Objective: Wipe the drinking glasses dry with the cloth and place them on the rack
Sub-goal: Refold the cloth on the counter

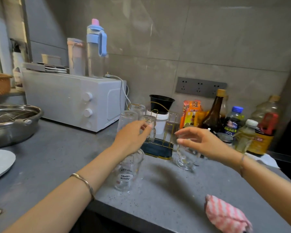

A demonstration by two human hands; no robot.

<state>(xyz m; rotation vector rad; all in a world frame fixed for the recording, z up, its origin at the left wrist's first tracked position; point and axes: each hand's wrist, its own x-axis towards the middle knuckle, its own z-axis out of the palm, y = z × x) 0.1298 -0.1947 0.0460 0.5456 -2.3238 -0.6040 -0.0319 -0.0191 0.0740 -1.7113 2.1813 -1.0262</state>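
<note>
A printed glass [126, 172] reading "Hello Kitty" stands in front of the gold wire rack [158, 147]. The left hand [133, 137] curls against an upturned glass [149, 130] on the rack, but blur hides whether it grips. The right hand [200, 142] hovers, fingers loose and spread, over a third glass [186, 157] right of the rack. The striped cloth [225, 214] lies well in front of the rack at the counter [158, 190] edge, with bare counter between.

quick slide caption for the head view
Left hand holds an upturned glass on the rack; right hand hovers over a second glass on the counter, cloth aside

My left hand [133, 137] hides pt of a racked glass [149, 130]; grip unclear thru blur. Cloth [225, 214] cut off at btm edge, plate [0, 162] at left; bottle labels [231, 126] unreadable.
</note>
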